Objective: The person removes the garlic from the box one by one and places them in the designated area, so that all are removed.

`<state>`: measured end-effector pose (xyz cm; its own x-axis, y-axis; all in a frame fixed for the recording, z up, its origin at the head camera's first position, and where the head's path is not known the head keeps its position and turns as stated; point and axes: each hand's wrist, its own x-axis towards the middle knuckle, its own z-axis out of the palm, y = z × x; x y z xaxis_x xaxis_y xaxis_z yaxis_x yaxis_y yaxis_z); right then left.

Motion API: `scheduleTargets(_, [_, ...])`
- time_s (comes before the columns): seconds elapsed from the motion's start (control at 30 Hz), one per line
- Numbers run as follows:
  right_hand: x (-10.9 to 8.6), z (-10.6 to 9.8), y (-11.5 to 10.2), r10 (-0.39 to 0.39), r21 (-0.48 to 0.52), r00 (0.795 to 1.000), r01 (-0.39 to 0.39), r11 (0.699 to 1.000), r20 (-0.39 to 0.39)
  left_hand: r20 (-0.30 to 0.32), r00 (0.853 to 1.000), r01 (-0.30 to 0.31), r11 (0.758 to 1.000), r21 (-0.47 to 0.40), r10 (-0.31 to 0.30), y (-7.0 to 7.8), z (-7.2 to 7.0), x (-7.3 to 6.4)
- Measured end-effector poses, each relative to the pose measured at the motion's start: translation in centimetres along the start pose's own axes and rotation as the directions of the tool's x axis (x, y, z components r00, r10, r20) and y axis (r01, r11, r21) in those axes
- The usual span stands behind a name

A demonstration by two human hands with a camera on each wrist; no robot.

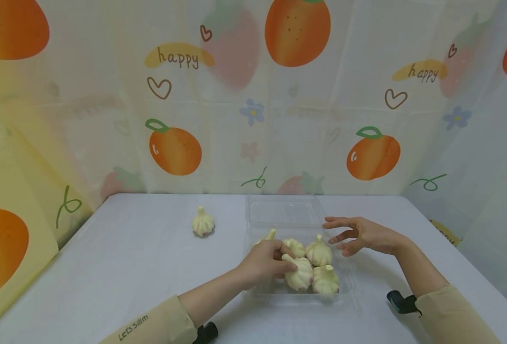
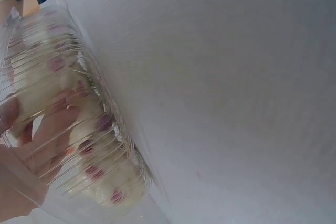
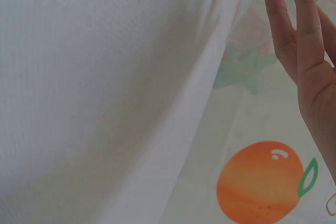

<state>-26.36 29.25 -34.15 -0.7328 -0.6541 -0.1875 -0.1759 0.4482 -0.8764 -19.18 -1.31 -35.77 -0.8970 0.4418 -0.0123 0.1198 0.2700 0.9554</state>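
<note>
In the head view, a clear plastic box with its lid open holds several pale garlic bulbs. My left hand is inside it, with thumb and fingers pinching the front-left garlic bulb near its stem. Against that bulb lie another garlic bulb and, behind, a third garlic bulb. Through the box's ribbed side, the left wrist view shows the left hand beside purple-marked garlic bulbs. My right hand hovers at the box's right side, fingers spread and holding nothing.
One garlic bulb stands alone on the white table, left of the box. The box's clear lid lies back toward the rear edge. A fruit-printed curtain hangs behind the table.
</note>
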Motion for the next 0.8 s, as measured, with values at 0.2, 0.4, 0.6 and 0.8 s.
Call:
scheduleTargets(0.2, [0.1, 0.0, 0.0, -0.001, 0.0, 1.0, 0.001, 1.0, 0.001, 0.025, 1.0, -0.003, 0.999, -0.037, 0.004, 0.3, -0.2, -0.2])
scheduleTargets(0.4, [0.1, -0.1, 0.1, 0.001, 0.003, 1.0, -0.001, 1.0, 0.001, 0.062, 0.998, -0.004, 0.99, -0.138, 0.013, 0.7, -0.7, -0.2])
scheduleTargets(0.6, [0.1, 0.0, 0.2, 0.004, 0.006, 1.0, -0.004, 1.0, 0.0, 0.08, 0.997, -0.002, 0.971, -0.241, 0.022, 0.9, -1.3, -0.6])
scheduleTargets(0.8, [0.1, -0.1, 0.1, 0.009, 0.006, 1.0, -0.009, 1.0, -0.002, 0.086, 0.996, 0.01, 0.953, -0.303, 0.018, 1.3, -1.7, -1.0])
